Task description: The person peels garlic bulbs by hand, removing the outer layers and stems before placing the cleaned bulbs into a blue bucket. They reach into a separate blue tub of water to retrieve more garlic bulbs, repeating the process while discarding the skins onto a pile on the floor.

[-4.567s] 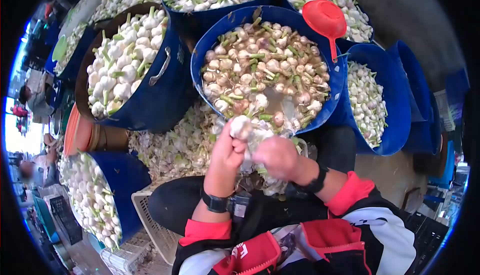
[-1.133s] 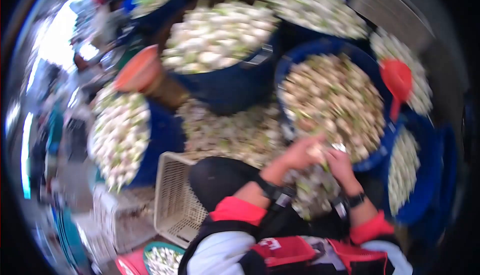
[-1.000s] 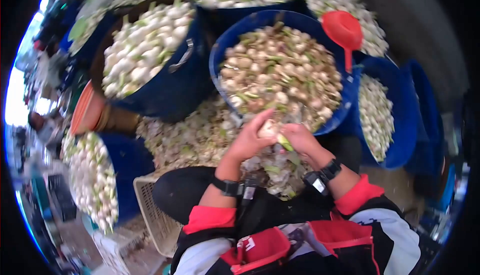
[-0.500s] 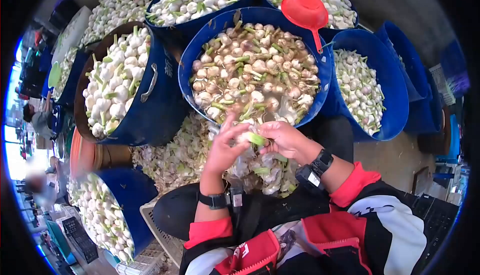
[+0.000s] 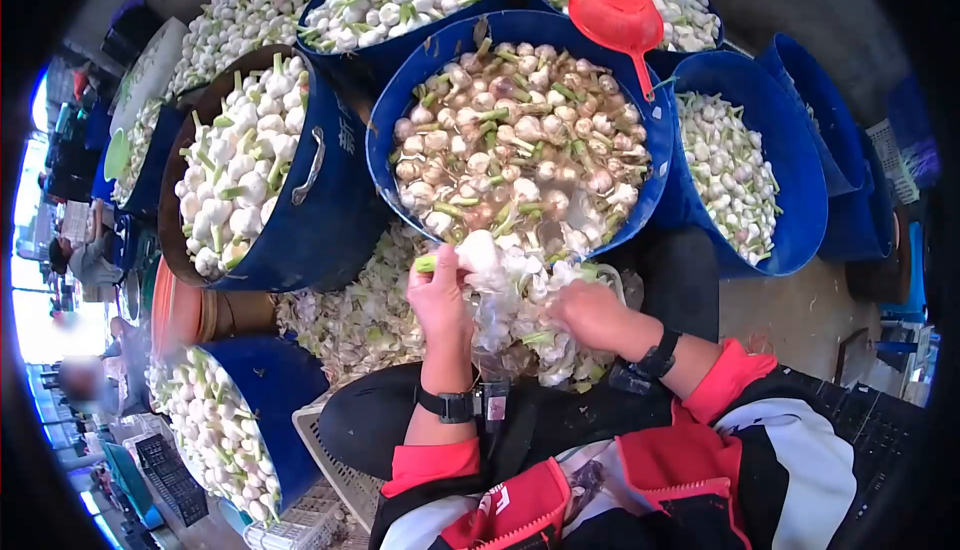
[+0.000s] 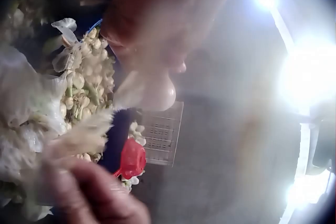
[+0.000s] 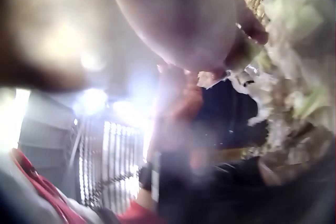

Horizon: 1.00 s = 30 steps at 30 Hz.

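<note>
My left hand (image 5: 440,300) grips a garlic bulb (image 5: 481,251) by its green stem, above a heap of loose garlic skins. The bulb is smooth and white, and it shows beneath the fingers in the left wrist view. To its right, my right hand (image 5: 597,318) is curled and slightly blurred over the peelings (image 5: 520,300). In the left wrist view, right-hand fingers (image 6: 100,192) pinch a strip of papery garlic skin (image 6: 94,129) that stretches toward the bulb. Just beyond the hands stands a blue tub (image 5: 384,165) of unpeeled garlic in brownish water.
A red ladle-like scoop (image 5: 616,16) lies across the tub's far right rim. Blue barrels of white garlic stand around, including one at left (image 5: 330,195) and one at right (image 5: 790,190). Peelings (image 5: 350,315) cover the floor at left, near a white plastic crate (image 5: 340,470).
Half a second ago both hands were together at the bulb; now they are apart, the left holding it upright at left, the right drawn rightward. Earlier the head view swung left and back.
</note>
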{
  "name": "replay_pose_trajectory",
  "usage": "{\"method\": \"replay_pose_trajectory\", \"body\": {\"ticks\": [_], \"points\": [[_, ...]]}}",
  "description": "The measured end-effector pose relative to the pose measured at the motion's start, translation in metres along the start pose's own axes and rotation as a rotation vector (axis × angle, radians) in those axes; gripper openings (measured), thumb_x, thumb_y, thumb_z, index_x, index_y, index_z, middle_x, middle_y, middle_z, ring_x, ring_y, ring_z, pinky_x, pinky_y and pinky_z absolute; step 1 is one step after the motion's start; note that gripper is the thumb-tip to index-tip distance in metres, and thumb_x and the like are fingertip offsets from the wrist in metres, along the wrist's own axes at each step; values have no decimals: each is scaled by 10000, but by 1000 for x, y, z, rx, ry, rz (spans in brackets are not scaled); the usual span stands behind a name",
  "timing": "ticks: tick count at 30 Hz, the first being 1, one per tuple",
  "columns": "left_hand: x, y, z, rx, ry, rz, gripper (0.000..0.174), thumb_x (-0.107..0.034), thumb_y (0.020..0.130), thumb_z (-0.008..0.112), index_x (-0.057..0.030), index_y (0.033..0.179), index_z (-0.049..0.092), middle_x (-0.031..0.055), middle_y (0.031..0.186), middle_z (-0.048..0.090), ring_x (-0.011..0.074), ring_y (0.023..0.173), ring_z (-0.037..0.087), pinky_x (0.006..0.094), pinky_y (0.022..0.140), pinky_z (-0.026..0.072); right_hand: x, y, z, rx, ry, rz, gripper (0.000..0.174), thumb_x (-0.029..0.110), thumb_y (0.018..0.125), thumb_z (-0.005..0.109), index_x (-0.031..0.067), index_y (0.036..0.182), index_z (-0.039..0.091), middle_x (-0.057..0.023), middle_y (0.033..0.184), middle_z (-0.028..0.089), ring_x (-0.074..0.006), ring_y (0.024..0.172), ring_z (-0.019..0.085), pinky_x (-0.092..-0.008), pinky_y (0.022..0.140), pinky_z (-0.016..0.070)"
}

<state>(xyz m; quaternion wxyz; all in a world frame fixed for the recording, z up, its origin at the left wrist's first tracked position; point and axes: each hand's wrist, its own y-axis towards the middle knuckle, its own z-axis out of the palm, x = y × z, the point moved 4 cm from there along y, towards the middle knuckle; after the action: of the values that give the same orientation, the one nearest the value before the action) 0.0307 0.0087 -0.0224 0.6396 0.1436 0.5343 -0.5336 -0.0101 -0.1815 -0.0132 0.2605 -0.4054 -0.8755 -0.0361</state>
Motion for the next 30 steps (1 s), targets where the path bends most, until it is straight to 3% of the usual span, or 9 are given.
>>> {"method": "replay_pose_trajectory", "body": {"ticks": [8, 12, 14, 16, 19, 22, 24, 27, 30], "points": [[-14, -11, 7, -71, 393, 219, 205, -183, 831, 572, -71, 727, 437, 1, 541, 470, 70, 417, 421, 210, 378, 338, 32, 55, -63, -543, 425, -59, 216, 229, 687, 672, 67, 825, 637, -86, 876, 597, -238, 783, 580, -317, 646, 472], [-23, -7, -11, -331, 19, -92, 316, -342, 819, 558, -89, 678, 433, 20, 526, 470, 97, 366, 397, 225, 327, 281, 40, 33, -22, -25, 84, -166, 119, 213, 702, 623, 106, 754, 619, -64, 849, 576, -243, 744, 566, -326, 639, 471], [-18, 1, -25, -331, 60, -107, 351, -397, 816, 533, -90, 678, 435, 34, 525, 474, 111, 370, 405, 226, 327, 269, 36, 30, -12, -161, 219, -235, 239, 242, 758, 598, 99, 949, 600, -76, 913, 582, -215, 740, 566, -329, 630, 477], [-23, -3, -12, -284, 144, 3, 399, -449, 829, 496, -75, 697, 456, 42, 519, 474, 110, 378, 414, 229, 331, 278, 17, 41, -23, -547, 836, 177, 444, 334, 836, 532, 71, 1187, 462, -92, 984, 577, -171, 785, 557, -307, 623, 481], [-21, -11, 2, -139, 159, 61, 459, -487, 861, 418, -49, 742, 491, 39, 561, 491, 99, 391, 403, 216, 357, 298, 9, 71, -7, -20, 1924, 579, 498, 459, 901, 342, 57, 1177, 443, -99, 1019, 554, -234, 898, 554, -308, 629, 507], [-43, -6, -11, -275, 110, 168, 431, -455, 890, 377, -41, 855, 489, 20, 621, 490, 76, 410, 368, 211, 375, 299, -8, 84, -63, 136, 2447, -134, 556, 518, 885, 304, 44, 1102, 498, -130, 979, 587, -262, 887, 578, -326, 621, 518], [-42, 2, -38, -406, -193, 26, 344, -387, 888, 421, -83, 1048, 420, 23, 655, 466, 69, 446, 357, 199, 384, 269, -37, 73, -147, -610, 2321, -198, 573, 519, 884, 296, 35, 1120, 490, -138, 1036, 573, -253, 938, 566, -349, 635, 516], [-18, 22, -57, -291, -331, -173, 377, -360, 879, 450, -70, 1117, 409, 41, 781, 497, 100, 605, 450, 229, 520, 378, -114, 108, -137, -391, 1975, -71, 479, 428, 886, 377, 35, 1140, 481, -116, 1136, 528, -226, 1012, 529, -363, 726, 492], [-6, 15, -32, -594, -271, -301, 407, -337, 873, 468, -77, 1175, 388, 61, 913, 505, 149, 783, 481, 275, 695, 420, -195, 168, -18, 174, 573, 516, 175, 154, 770, 511, 52, 883, 600, -94, 892, 616, -188, 801, 580, -314, 677, 476]]}}
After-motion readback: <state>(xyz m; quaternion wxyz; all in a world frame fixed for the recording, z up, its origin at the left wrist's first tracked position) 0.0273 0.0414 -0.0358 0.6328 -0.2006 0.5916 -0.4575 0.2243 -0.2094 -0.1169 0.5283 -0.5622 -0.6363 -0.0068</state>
